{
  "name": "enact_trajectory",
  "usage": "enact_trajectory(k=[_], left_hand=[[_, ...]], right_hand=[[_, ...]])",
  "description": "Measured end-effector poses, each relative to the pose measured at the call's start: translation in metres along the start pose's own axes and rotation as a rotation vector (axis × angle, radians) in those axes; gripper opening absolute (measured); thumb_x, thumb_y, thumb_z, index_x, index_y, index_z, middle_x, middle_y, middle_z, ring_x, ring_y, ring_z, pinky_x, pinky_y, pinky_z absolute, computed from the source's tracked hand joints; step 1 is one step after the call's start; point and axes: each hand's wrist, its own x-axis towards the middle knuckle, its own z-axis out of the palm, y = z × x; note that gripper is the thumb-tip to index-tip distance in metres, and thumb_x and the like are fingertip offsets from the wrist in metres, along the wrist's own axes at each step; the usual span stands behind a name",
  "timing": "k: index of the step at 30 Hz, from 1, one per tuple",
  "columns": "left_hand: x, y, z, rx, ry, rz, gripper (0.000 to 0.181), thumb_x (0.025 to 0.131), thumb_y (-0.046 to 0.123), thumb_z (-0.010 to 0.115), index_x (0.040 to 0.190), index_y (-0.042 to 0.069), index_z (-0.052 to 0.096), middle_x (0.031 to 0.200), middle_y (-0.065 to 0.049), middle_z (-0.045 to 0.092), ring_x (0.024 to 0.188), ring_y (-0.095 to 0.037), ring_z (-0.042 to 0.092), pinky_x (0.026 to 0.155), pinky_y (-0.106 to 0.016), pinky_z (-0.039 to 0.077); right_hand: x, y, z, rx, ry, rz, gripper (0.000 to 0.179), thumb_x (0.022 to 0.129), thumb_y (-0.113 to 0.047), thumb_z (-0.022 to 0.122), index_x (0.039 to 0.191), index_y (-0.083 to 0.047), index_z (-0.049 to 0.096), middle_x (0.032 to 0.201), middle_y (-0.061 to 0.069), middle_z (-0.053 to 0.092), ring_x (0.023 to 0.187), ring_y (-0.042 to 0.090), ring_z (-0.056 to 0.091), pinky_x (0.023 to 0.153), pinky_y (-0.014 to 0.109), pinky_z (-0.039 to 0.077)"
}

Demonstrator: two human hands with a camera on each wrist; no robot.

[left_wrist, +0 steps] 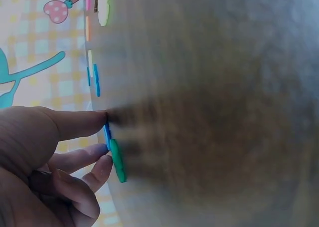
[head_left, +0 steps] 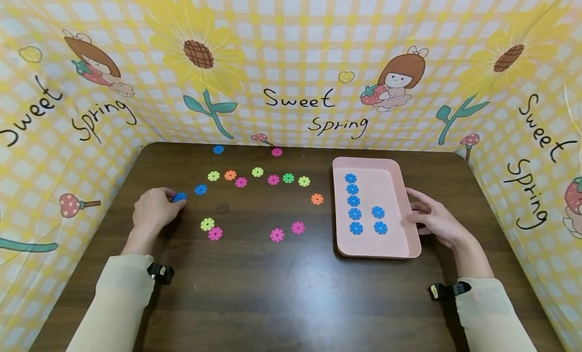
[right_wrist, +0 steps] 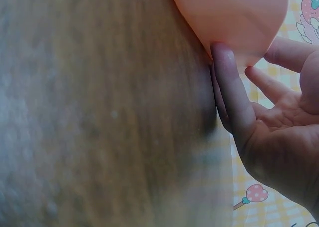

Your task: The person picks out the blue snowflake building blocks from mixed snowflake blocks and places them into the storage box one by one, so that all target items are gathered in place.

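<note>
Nearest, a black wrist strap [head_left: 161, 273] lies over the left sleeve [head_left: 123, 281]. Beyond it on the brown wooden table [head_left: 254, 291], a pink notched disc [head_left: 215, 234] touches a lime one [head_left: 207, 224]. The right hand [head_left: 438, 218] has its fingers apart, their tips resting against the outer right side of the pink rectangular tray [head_left: 368, 246]. Seven blue discs [head_left: 353, 201] lie in the tray: five in the left column, two in the right. The left hand [head_left: 156, 208] pinches a blue notched disc [head_left: 180, 196] near the table's left side; a green disc [left_wrist: 117, 159] sits against its fingers. Farther off are mixed-colour discs [head_left: 273, 180], then a yellow-checked "Sweet Spring" cloth [head_left: 300, 54].
</note>
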Motion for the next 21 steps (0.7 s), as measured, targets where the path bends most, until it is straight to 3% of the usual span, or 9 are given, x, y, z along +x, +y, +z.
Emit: enact_trajectory(k=[12, 21], left_hand=[[-0.0004, 0.0054, -0.0042, -0.003, -0.056, 0.018, 0.044, 0.096, 0.036, 0.072, 0.118, -0.003, 0.067, 0.115, -0.026, 0.067, 0.1, -0.048, 0.062, 0.07, -0.054, 0.051], [-0.0049, 0.0052, 0.0003, -0.059, 0.031, 0.076, 0.036, 0.095, 0.026, 0.074, 0.115, -0.001, 0.061, 0.103, -0.021, 0.07, 0.093, -0.042, 0.065, 0.076, -0.057, 0.048]], right_hand=[[-0.0013, -0.0009, 0.0005, -0.005, 0.003, 0.0, 0.081, 0.102, -0.01, 0.064, 0.167, -0.015, 0.017, 0.147, 0.037, 0.043, 0.099, 0.023, 0.07, 0.076, 0.045, 0.061], [-0.0014, -0.0022, 0.001, -0.011, 0.004, -0.002, 0.08, 0.101, -0.01, 0.064, 0.167, -0.015, 0.019, 0.146, 0.037, 0.044, 0.1, 0.024, 0.069, 0.076, 0.045, 0.061]])
